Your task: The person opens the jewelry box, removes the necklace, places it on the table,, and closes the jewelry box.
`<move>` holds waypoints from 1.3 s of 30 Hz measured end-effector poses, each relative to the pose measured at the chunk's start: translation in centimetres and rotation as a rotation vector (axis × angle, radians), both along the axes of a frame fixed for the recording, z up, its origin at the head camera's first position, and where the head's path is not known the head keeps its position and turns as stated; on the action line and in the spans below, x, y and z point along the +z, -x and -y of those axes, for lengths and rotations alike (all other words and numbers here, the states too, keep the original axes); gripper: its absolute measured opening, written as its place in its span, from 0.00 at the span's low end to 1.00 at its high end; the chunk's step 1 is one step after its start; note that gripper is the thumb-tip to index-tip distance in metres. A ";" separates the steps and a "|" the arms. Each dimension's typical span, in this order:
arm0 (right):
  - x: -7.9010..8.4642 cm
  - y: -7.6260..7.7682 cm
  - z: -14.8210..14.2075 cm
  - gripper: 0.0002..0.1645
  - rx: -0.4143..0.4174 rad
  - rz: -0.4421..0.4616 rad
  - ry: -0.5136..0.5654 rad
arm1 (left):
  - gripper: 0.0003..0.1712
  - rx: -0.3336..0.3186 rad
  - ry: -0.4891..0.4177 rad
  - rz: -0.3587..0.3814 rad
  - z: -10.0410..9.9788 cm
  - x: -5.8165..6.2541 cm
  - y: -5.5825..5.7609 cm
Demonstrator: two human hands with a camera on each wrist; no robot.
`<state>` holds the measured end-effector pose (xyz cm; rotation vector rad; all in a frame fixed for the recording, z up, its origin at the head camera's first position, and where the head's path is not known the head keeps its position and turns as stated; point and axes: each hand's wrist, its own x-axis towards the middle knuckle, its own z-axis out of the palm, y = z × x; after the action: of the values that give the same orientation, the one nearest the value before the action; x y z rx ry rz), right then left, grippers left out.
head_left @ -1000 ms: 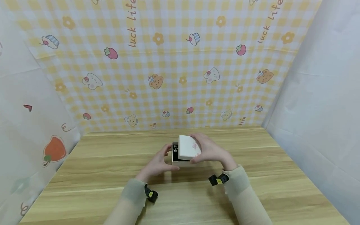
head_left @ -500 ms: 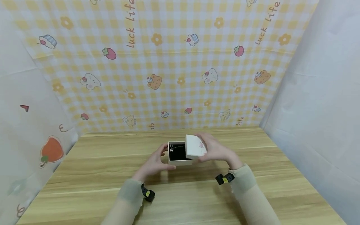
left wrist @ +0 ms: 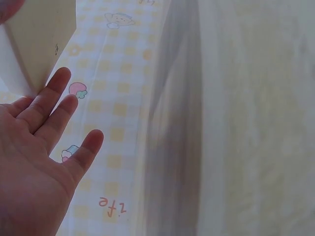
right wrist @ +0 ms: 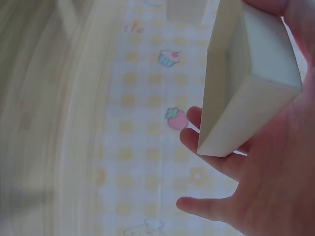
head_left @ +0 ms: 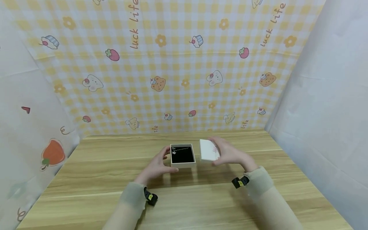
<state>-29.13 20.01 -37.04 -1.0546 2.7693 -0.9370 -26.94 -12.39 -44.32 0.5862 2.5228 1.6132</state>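
Observation:
My left hand (head_left: pixel 156 164) grips a small white box (head_left: pixel 183 165) at its left side, thumb at the front and fingers toward the back. The box is uncovered and lined in black; a fine silver necklace (head_left: pixel 174 152) with a small pendant lies across the lining. To its right, my right hand (head_left: pixel 230 155) holds the white lid (head_left: pixel 207 150), printed with a pink flower, apart from the box. The lid's hollow underside (right wrist: pixel 221 83) shows in the right wrist view. In the left wrist view, the box's outer wall (left wrist: pixel 44 39) appears beyond my spread fingers.
Both hands are over a wood-grain table (head_left: pixel 184 204). A yellow checked cloth (head_left: pixel 184 64) with cartoon prints hangs behind it. White sheets stand at the left (head_left: pixel 17 83) and right (head_left: pixel 330 105). Each wrist wears a black strap, the left one (head_left: pixel 151 197) and the right one (head_left: pixel 240 182).
The lid, held in my right hand, has moved rightward off the box. The black lining and necklace are now fully uncovered. My left hand and the box have shifted slightly left.

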 end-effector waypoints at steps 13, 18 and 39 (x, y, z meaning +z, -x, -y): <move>-1.7 0.0 -2.7 0.58 -0.029 0.032 -0.149 | 0.58 0.019 -0.018 0.024 0.2 0.0 0.1; -2.3 0.2 -3.4 0.58 -0.014 0.043 -0.158 | 0.57 0.019 -0.024 0.022 0.2 0.2 0.0; -5.3 0.4 -3.6 0.60 -0.027 0.077 -0.261 | 0.52 0.011 -0.035 0.017 -0.1 0.1 -0.3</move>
<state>-29.55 23.62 -42.30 -0.9217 2.7513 -0.5822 -26.64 -12.25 -44.18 0.5600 2.4948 1.6626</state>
